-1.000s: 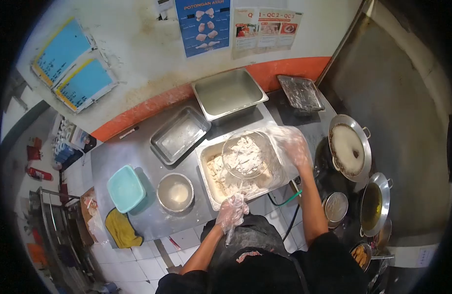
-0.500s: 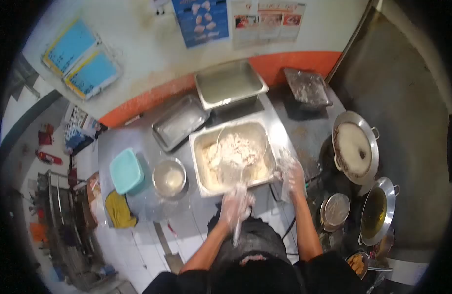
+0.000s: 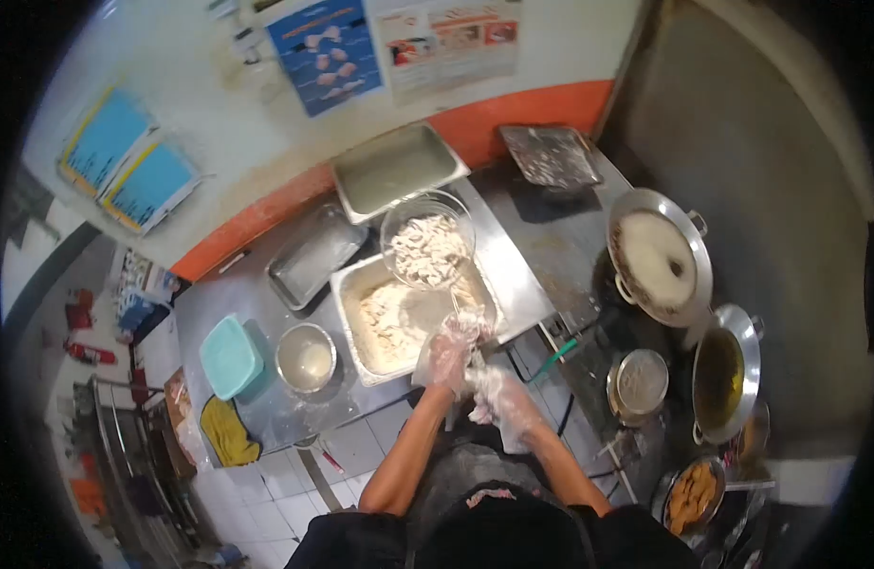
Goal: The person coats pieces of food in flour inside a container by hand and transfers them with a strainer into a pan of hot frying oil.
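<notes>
A round wire strainer (image 3: 428, 239) full of pale flour-coated pieces (image 3: 429, 251) hangs over the back right of a steel pan (image 3: 347, 327). Loose flour and more coated lumps (image 3: 389, 322) lie in that pan. My left hand (image 3: 446, 356), in a clear plastic glove dusted with flour, is closed around the strainer's handle at the pan's front edge. Just below and to the right, my gloved right hand (image 3: 505, 403) is closed at the lower end of the handle; its fingertips are partly blurred.
Left of the pan stand a steel bowl (image 3: 307, 358), a turquoise tub (image 3: 231, 357) and a yellow cloth (image 3: 230, 431). Steel trays (image 3: 313, 256) sit behind. On the right are a wok of foaming oil (image 3: 653, 261), another oil wok (image 3: 726, 375) and a bowl of fried pieces (image 3: 693, 498).
The strainer has risen from inside the pan toward its back right. My right hand has come from the pan's right side to the handle, beside my left. The view has shifted.
</notes>
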A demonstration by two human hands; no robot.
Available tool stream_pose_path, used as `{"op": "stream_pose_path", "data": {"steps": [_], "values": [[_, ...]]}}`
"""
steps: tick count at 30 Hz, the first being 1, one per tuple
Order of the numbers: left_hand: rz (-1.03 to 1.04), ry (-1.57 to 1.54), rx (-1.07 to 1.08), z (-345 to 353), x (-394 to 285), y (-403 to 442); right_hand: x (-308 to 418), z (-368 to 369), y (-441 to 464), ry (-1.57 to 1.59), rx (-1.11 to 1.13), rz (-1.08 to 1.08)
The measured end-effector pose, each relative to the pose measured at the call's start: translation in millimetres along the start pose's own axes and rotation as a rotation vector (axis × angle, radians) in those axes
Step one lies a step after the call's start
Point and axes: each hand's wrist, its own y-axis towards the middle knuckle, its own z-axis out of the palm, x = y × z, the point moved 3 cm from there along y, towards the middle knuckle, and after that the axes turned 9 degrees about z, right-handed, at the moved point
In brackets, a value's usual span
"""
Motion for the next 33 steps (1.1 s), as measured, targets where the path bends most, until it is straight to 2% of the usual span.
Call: {"op": "stream_pose_path", "data": {"steps": [2,4,6,8,9,10,11,12,13,15,16,18,19,20,22,23,25,28,29,30,32,33], "values": [[0.037,-0.211,0.145,14.9,1.8,4.4,-18.8,-30.6,18.0,0.244,0.001,-0.185],[0.04,-0.472,0.302,23.1,-1.6,17.8,9.7,-44.3,-5.8,0.3,0.001,-0.12],[0.068,-0.379,0.301,-2.3,6.9,25.6,10.0,-76.3,-17.7,0.398,-0.033,-0.109],[0.165,-0.082,0.23,-55.6,32.4,44.7,-8.6,-132.0,-3.1,0.497,-0.073,-0.136],[0.227,0.053,0.122,-83.3,56.1,65.8,25.9,-117.2,-55.1,0.456,-0.226,-0.233],[0.282,0.197,-0.016,-114.1,86.5,86.4,36.1,-126.1,-70.2,0.418,-0.333,-0.262],[0.879,0.93,-0.064,-138.2,105.7,94.4,36.8,-148.0,-75.1,0.398,-0.451,-0.291],[1.16,1.609,-0.032,-166.8,153.2,108.8,40.4,-165.5,-80.4,0.378,-0.573,-0.31],[0.765,1.116,0.116,-178.8,147.2,113.2,46.7,-186.2,-84.2,0.347,-0.712,-0.333],[0.371,1.015,0.049,-157.0,117.5,112.5,53.5,-234.8,-85.5,0.178,-0.975,-0.404],[0.183,0.972,0.001,-145.5,102.5,111.8,46.2,-290.5,-80.3,-0.088,-1.052,-0.501],[0.154,1.067,-0.025,-137.2,117.2,128.6,39.7,-378.1,-74.3,-0.625,-1.308,-0.679],[0.195,1.127,-0.066,-126.0,121.2,130.0,32.7,-416.8,-73.5,-0.682,-1.371,-0.523],[0.239,1.187,-0.107,-115.2,112.0,129.9,27.0,-438.0,-77.4,-0.707,-1.391,-0.718],[0.089,1.169,-0.054,-107.3,94.3,131.2,0.9,-475.3,-79.9,-0.734,-1.414,-1.106],[0.015,1.154,-0.033,-105.5,90.6,133.0,9.9,-485.3,-82.3,-0.772,-1.524,-0.849],[-0.002,1.259,-0.091,-106.3,101.0,142.0,20.7,-503.8,-94.1,-0.818,-1.698,-0.302],[0.022,1.495,-0.177,-103.4,123.4,161.1,22.4,-533.1,-102.7,-0.822,-1.772,-0.395],[0.031,1.586,-0.199,-101.4,135.7,164.2,24.7,-519.0,-112.1,-0.993,-1.733,-0.584],[0.027,1.477,-0.195,-104.2,147.0,171.9,27.6,-499.0,-122.1,-1.171,-1.682,-0.764],[0.023,1.261,-0.185,-118.6,173.9,185.5,40.7,-511.1,-126.0,-1.264,-1.643,-0.563],[0.177,1.472,-0.233,-126.6,205.2,194.2,46.0,-523.5,-131.4,-1.293,-1.632,-0.457]]}}
